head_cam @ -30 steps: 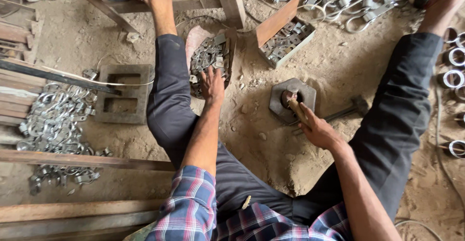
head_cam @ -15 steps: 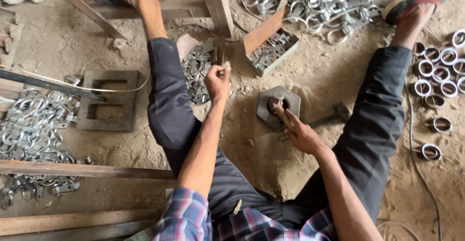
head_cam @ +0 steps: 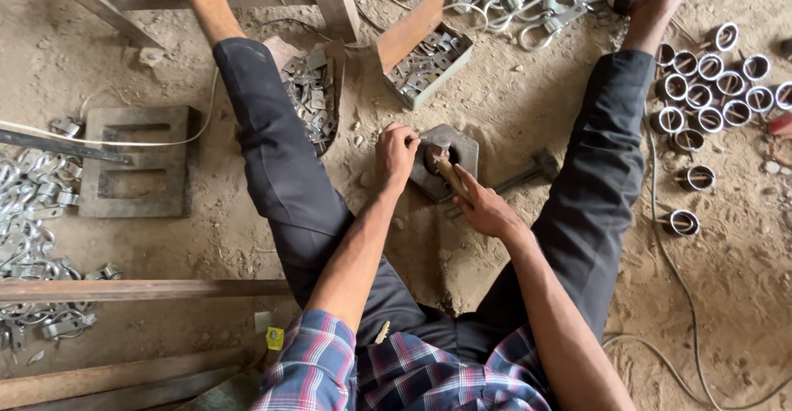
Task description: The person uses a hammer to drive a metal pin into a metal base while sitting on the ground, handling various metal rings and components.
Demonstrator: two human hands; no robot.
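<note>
We sit on the dirt floor with legs spread, and the landmark is the grey hexagonal metal block (head_cam: 450, 163) lying between our knees. Our left hand (head_cam: 396, 157) sits at the block's left edge, fingers pinched shut on a small metal piece (head_cam: 419, 136) that is mostly hidden, so we cannot tell its shape. Our right hand (head_cam: 483, 207) is just below-right of the block, fist closed around the wooden handle of a hammer (head_cam: 450, 173) whose head rests on the block's top near the centre hole. A second steel hammer (head_cam: 528, 172) lies on the dirt touching or just beside the block's right side. Above the block, a small square tray of flat metal clips (head_cam: 425, 64) sits near a slanted wooden plank (head_cam: 417, 27). Up-left of the block, a heap of grey metal brackets (head_cam: 312, 97) lies against our left leg. Far left of the block sits a flat rectangular slotted iron plate (head_cam: 136, 162), with a pile of shiny clamps (head_cam: 33, 213) beyond it. Well right of the block, short silver pipe rings (head_cam: 701, 81) stand on the ground in rows.
</note>
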